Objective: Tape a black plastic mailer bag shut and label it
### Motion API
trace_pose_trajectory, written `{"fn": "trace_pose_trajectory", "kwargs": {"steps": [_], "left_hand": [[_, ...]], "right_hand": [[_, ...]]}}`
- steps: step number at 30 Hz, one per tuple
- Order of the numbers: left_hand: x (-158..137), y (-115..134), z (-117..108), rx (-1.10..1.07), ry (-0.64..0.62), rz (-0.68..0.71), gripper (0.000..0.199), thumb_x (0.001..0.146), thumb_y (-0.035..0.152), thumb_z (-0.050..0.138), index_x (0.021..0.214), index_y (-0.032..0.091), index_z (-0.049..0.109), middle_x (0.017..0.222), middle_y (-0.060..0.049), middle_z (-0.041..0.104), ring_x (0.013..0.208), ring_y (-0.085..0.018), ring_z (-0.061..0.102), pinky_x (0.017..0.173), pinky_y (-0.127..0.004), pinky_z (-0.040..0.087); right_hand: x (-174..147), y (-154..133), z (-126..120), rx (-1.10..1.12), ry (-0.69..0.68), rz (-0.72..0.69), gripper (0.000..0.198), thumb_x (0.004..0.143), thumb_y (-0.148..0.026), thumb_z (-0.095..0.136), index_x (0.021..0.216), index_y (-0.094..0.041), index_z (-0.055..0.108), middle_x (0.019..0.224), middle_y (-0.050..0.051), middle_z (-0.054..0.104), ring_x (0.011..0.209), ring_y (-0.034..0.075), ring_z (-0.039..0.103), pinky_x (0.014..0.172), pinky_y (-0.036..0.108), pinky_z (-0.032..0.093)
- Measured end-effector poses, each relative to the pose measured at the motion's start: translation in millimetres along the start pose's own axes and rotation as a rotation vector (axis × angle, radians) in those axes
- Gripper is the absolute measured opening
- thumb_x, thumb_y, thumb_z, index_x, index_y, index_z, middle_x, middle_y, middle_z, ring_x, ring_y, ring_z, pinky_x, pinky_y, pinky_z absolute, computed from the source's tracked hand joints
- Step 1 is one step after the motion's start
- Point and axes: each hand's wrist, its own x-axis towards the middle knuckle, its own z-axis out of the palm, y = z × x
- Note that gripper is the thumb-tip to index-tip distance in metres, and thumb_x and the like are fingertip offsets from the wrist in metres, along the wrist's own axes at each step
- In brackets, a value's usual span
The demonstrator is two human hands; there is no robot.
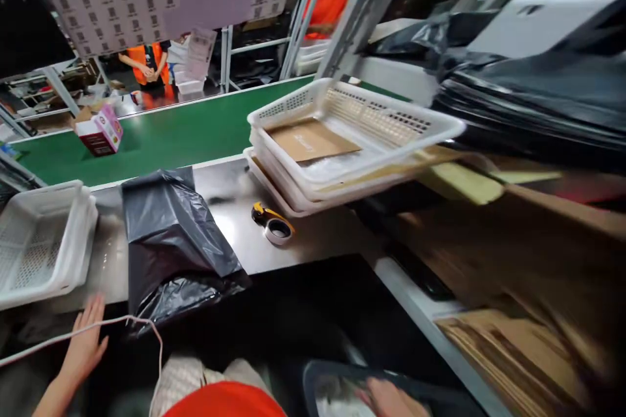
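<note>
Crumpled glossy black bag [171, 241] on steel table [303, 241]

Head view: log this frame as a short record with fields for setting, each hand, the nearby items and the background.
setting: steel worktop beside a green conveyor belt
left hand: open, flat at the worktop's near edge, next to a crumpled black plastic bag; a thin white cord crosses it
right hand: low in a dark bin, blurred; grip cannot be told
nearby: yellow-and-white tape dispenser; stacked white perforated plastic trays holding a brown envelope; another white tray at left
background: pink-and-white carton on the belt; people in orange vests
</note>
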Motion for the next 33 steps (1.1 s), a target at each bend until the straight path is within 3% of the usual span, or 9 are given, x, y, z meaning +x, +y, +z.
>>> {"fn": "trace_pose_trajectory", "kwargs": {"steps": [2,6,10,12,17,22,26,30,33], "left_hand": [[16.7,8.7,-19.9,0.189,-0.007,0.088,0.089,0.093,0.016,0.058,0.180,0.019,0.041,0.182,-0.019,0.046,0.174,-0.042,0.032,0.140,-0.066,0.034],[63.5,43.5,-32.9,0.304,-0.102,0.302,0.088,0.089,0.000,0.058,0.173,0.026,0.054,0.184,-0.011,0.043,0.173,-0.038,0.037,0.143,-0.064,0.029],[112.9,79.4,-11.9,0.281,-0.275,0.551,0.103,0.085,-0.015,0.047,0.174,0.036,0.051,0.182,-0.004,0.045,0.171,-0.029,0.042,0.140,-0.056,0.038],[132.7,90.1,1.3,0.219,-0.353,0.606,0.101,0.085,-0.014,0.052,0.171,0.038,0.055,0.181,-0.004,0.048,0.171,-0.031,0.041,0.141,-0.059,0.037],[148.3,87.8,13.9,-0.026,-0.471,0.508,0.089,0.079,0.018,0.090,0.163,0.034,0.064,0.176,-0.013,0.056,0.173,-0.051,0.031,0.140,-0.080,0.024],[127.8,65.9,15.9,-0.346,-0.489,0.440,0.062,0.094,0.018,0.064,0.152,0.037,0.074,0.164,-0.006,0.070,0.168,-0.039,0.047,0.141,-0.069,0.035],[122.3,60.9,13.0,-0.550,-0.410,0.274,0.032,0.096,0.032,0.066,0.119,0.030,0.088,0.150,-0.012,0.080,0.159,-0.040,0.059,0.137,-0.067,0.042],[140.3,59.3,-17.1,-0.945,-0.410,-0.098,0.037,0.088,0.061,0.078,0.095,0.026,0.087,0.131,-0.015,0.087,0.138,-0.042,0.076,0.123,-0.060,0.057],[154.0,51.8,-36.1,-1.119,-0.276,-0.453,0.061,0.079,0.081,0.080,0.093,0.021,0.089,0.122,-0.019,0.089,0.122,-0.045,0.082,0.113,-0.058,0.064]], "right_hand": [[57.1,0.8,28.3,-0.005,-0.042,-0.172,0.029,0.100,-0.049,0.055,0.099,-0.041,0.083,0.125,0.017,0.082,0.103,0.039,0.083,0.074,0.057,0.069],[181.7,-66.6,83.6,-0.137,-0.280,-0.655,0.075,0.090,-0.006,0.045,0.157,-0.031,0.070,0.167,0.012,0.067,0.155,0.036,0.062,0.127,0.068,0.053],[257.6,-152.3,124.7,-0.107,-0.624,-1.152,0.087,0.086,-0.001,0.052,0.162,-0.041,0.063,0.173,-0.001,0.062,0.164,0.028,0.054,0.135,0.057,0.047],[272.5,-172.9,142.2,-0.039,-0.756,-1.252,0.080,0.086,-0.005,0.057,0.157,-0.039,0.068,0.173,0.000,0.062,0.164,0.028,0.053,0.136,0.057,0.046],[286.9,-169.3,159.1,-0.031,-0.975,-1.111,0.042,0.092,-0.016,0.060,0.122,-0.033,0.084,0.148,0.008,0.080,0.164,0.029,0.053,0.144,0.061,0.026],[297.5,-159.7,139.1,0.127,-1.007,-0.954,0.074,0.076,-0.030,0.066,0.149,-0.020,0.072,0.155,0.023,0.073,0.151,0.041,0.065,0.138,0.078,0.027],[296.3,-165.3,126.8,0.268,-1.025,-0.866,0.050,0.082,-0.030,0.062,0.126,-0.027,0.085,0.136,0.017,0.083,0.147,0.042,0.068,0.136,0.083,0.025],[304.9,-176.0,124.3,0.551,-0.917,-0.321,0.039,0.101,-0.047,0.054,0.106,-0.027,0.087,0.112,0.012,0.089,0.115,0.034,0.084,0.128,0.070,0.049],[312.6,-183.2,132.9,0.725,-0.701,0.035,0.052,0.093,-0.069,0.063,0.086,-0.024,0.086,0.089,0.013,0.086,0.091,0.036,0.083,0.099,0.058,0.069]]}}
